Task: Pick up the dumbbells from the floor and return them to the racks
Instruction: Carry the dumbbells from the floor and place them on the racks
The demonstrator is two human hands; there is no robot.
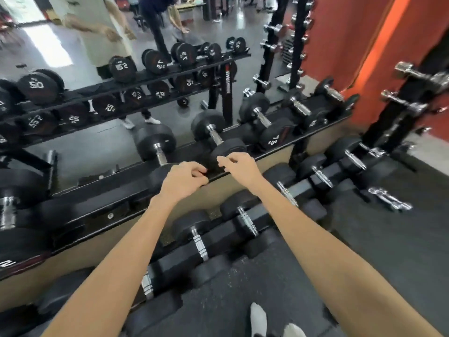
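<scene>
Both my arms reach to the upper shelf [102,205] of a black dumbbell rack. My right hand [237,166] hovers with loosely curled fingers at the near head of a black rubber dumbbell [227,149] lying on that shelf, its fingertips touching or just off the head. My left hand [184,178] is beside it at the shelf's front rail, fingers curled, with nothing visibly in its grasp. It partly covers the near head of a second black dumbbell [155,142]. A small chrome dumbbell [388,199] lies low at the right, by the rack's end.
The lower shelf holds several black dumbbells with chrome handles [199,244]. A mirror [73,57] behind the rack reflects the rack and people in the gym. A tall stand with chrome dumbbells [410,100] stands at the right. My shoes [258,319] are on the black rubber floor [328,276].
</scene>
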